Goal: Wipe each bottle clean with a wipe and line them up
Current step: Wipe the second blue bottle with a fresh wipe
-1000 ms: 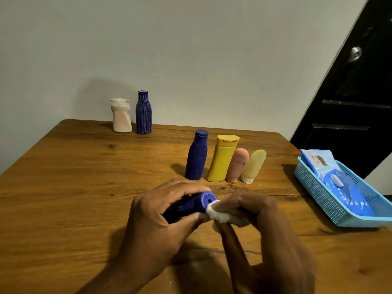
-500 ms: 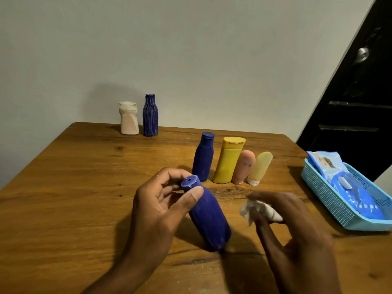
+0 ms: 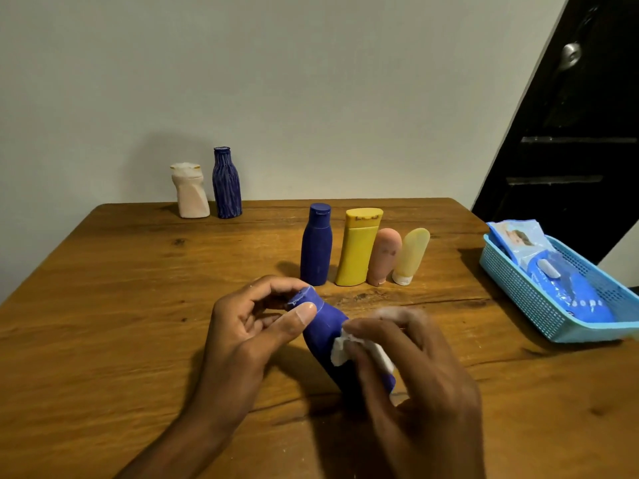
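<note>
Near the front edge of the tabletop (image 3: pixel 103 305), about midway along it, a dark blue bottle (image 3: pixel 323 331) leans with its cap toward the far left and its base low toward the near right; whether the base touches the wood cannot be told. The left hand (image 3: pixel 242 340) holds it at the cap, thumb curled over the near side of the neck and the fingers (image 3: pixel 273 286) curled round the far side; the right hand (image 3: pixel 411 371) pinches a crumpled white wipe (image 3: pixel 345 347) in bent fingers and presses it on the bottle's side, just below the shoulder; that hand is blurred.

Beyond the hands, toward the middle of the tabletop, four containers stand close together in a row: a blue capped bottle (image 3: pixel 316 245), a yellow bottle (image 3: pixel 358 247), a pink tube (image 3: pixel 384 256) and a pale yellow tube (image 3: pixel 410 255), both tubes cap-down and leaning slightly; the pink tube touches the yellow bottle. At the far edge, toward the left corner, a cream bottle (image 3: pixel 190 191) and a blue ribbed bottle (image 3: pixel 226 183) stand side by side against the wall.

At the right edge a light blue mesh basket (image 3: pixel 518 288) holds blue wipe packets (image 3: pixel 567 285).
</note>
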